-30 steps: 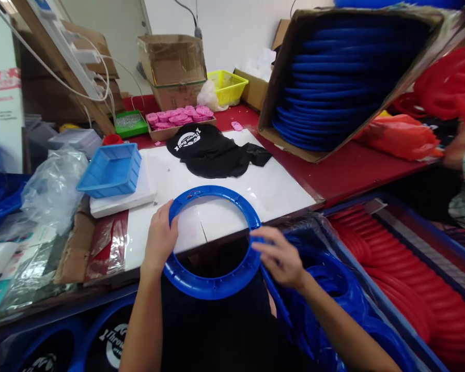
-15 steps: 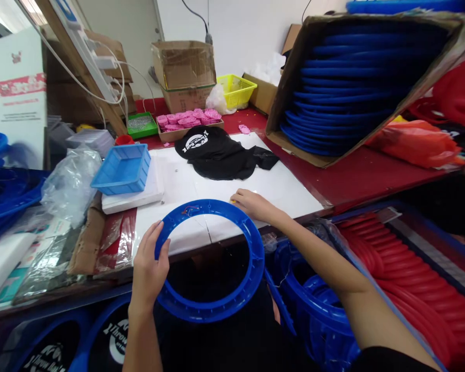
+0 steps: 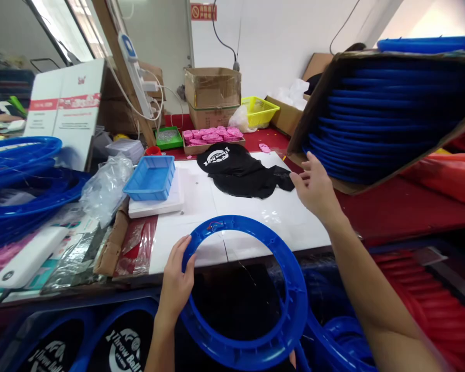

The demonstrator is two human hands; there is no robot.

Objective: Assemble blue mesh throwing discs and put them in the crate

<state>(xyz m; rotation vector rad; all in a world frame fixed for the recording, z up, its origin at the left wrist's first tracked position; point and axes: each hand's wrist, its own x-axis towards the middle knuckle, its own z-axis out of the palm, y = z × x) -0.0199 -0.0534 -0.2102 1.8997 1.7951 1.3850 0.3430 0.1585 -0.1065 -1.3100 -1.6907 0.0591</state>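
Observation:
My left hand (image 3: 177,274) is closed on the left side of a blue plastic ring (image 3: 300,305). The ring tilts at the table's front edge, its ribbed hollow side facing me. Small coloured wires (image 3: 216,226) sit in the channel at its far side. My right hand (image 3: 314,187) is raised off the ring, fingers apart, with nothing visible in it. It is close to the lower left corner of a cardboard box (image 3: 346,185) and the right end of black printed fabric (image 3: 236,173). A thin yellow-tipped item (image 3: 284,158) lies by that corner.
Stacked blue rings (image 3: 383,113) fill the tilted box. A blue tray (image 3: 149,178) stands on a white block at left. Behind are pink pieces (image 3: 213,135), a green tray (image 3: 168,138) and a yellow basket (image 3: 260,112). Red tubing (image 3: 422,299) lies at lower right.
My right hand has left the ring's far right side and moved up and right toward the box, its fingers opening. The left hand keeps the ring. The camera view has shifted.

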